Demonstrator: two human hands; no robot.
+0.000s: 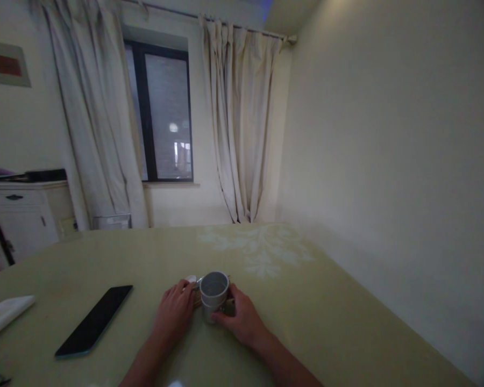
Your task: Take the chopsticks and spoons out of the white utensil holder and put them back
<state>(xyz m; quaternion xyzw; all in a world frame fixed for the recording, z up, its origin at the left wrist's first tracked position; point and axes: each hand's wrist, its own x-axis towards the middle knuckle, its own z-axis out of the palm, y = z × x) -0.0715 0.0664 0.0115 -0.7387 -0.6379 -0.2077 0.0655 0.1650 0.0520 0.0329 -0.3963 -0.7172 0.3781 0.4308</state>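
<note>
— What do you have there, low in the middle of the frame?

— A small grey cup (213, 294), standing upright on the table (314, 312). My right hand (242, 318) is wrapped around its right side and lower front, fingers curled against the wall, so that hand has hold of the cup. My left hand (174, 314) lies just left of it, fingers bent and pointing toward the cup's left side. I cannot tell whether those fingers press the cup or only rest beside it.

— Anything under or behind the cup?

— Something pale and rounded (191, 279) pokes out just past my left fingertips, touching or nearly touching the cup's upper left edge. It is too small and dim to name. There is also something lying flat beneath the cup, between my hands, but I cannot make it out.

— And farther out?

— A dark phone (94, 321) lies face up at lower left, slanted, well apart from my left hand. Beyond it, at the left edge, sits a folded white cloth (4, 314). The table is yellowish green with a pale leaf pattern (262, 250) above the cup. At upper centre a dark window (161, 115) stands between cream curtains (242, 129). A white cabinet (18, 220) is at middle left, and a bare wall (395, 161) fills the right side.
</note>
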